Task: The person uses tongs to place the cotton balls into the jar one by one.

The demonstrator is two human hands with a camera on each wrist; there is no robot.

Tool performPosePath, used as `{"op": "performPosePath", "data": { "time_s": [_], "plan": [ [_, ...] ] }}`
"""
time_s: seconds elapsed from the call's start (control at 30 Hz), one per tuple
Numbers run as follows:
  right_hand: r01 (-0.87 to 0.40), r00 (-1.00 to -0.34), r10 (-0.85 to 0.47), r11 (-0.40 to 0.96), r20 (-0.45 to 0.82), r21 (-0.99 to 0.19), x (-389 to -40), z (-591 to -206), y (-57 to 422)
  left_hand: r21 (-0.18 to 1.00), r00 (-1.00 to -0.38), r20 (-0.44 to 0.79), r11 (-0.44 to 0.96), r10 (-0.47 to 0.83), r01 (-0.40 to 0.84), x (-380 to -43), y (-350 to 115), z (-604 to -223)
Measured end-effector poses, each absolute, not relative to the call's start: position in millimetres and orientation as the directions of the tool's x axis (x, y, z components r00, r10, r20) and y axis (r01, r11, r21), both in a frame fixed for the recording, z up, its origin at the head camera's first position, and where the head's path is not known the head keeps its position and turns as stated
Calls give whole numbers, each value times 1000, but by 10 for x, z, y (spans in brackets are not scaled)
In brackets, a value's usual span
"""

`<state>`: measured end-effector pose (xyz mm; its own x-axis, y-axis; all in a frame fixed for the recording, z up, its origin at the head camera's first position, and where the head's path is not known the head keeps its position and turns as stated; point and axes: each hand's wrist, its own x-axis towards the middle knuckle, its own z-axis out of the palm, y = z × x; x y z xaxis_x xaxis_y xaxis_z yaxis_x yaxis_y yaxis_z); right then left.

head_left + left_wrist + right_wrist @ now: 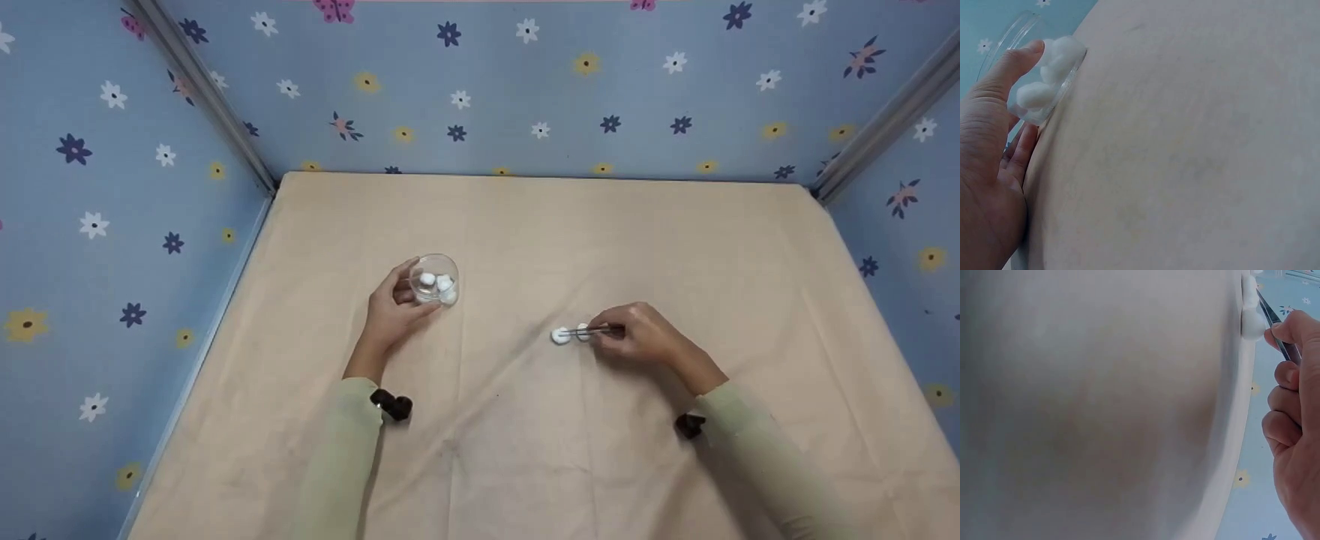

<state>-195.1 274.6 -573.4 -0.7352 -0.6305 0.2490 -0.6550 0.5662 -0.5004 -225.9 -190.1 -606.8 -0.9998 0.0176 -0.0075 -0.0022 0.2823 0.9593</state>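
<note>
My left hand [396,309] grips a clear round cup [435,262] by its side, thumb along the near wall. Inside the cup lie several white cotton balls [1061,59], visible through the wall in the left wrist view. Further right, my right hand [637,331] pinches metal tweezers [606,329] between thumb and fingers. The tweezers point left, and their tips reach a cotton ball [560,335] on the cloth. A second cotton ball [583,331] sits just beside the tweezers near the fingertips, partly covered by them in the head view.
A beige cloth [510,435] with creases covers the table. Blue flowered panels [495,90] stand along the back and both sides, joined by grey metal posts [217,105]. A dark camera is strapped at each wrist, over pale green sleeves [341,457].
</note>
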Motion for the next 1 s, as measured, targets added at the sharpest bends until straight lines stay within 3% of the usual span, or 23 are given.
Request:
{"op": "performPosePath", "data": {
  "time_s": [0.4,1.0],
  "plan": [
    [-605,-769,-606,586,205,-539,-1941,-5739,2750,956,-1000,-19,292,12,-15,-2251,-1903,-6048],
    [-627,-766,-570,561,297,-540,-1971,-5689,2797,953,-1000,-20,301,3,-19,-2251,-1901,-6058]
  ]
}}
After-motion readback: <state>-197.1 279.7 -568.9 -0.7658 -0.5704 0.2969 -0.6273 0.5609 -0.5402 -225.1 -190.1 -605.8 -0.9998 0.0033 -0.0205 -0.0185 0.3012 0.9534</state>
